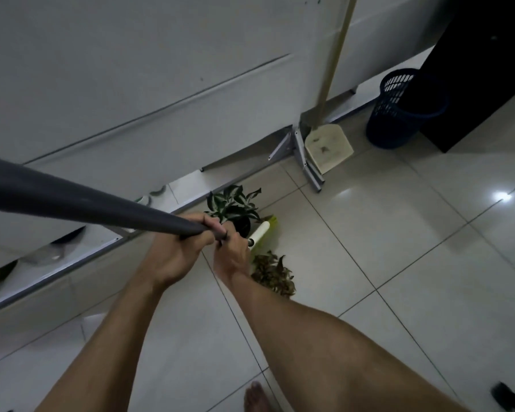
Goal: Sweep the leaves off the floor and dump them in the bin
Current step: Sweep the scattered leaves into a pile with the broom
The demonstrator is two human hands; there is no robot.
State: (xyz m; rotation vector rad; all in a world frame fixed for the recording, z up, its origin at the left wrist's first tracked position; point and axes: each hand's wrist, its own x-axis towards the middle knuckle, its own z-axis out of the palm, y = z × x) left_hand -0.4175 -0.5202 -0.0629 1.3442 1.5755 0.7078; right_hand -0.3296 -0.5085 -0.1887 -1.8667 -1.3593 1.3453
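Broom head [266, 231] mostly hidden behind hands. Handle [72, 200] runs off left edge. Foot [256, 396] cut by bottom edge.

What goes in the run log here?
both hands gripping broom handle | leaves piled on floor | dustpan unused | bin upright
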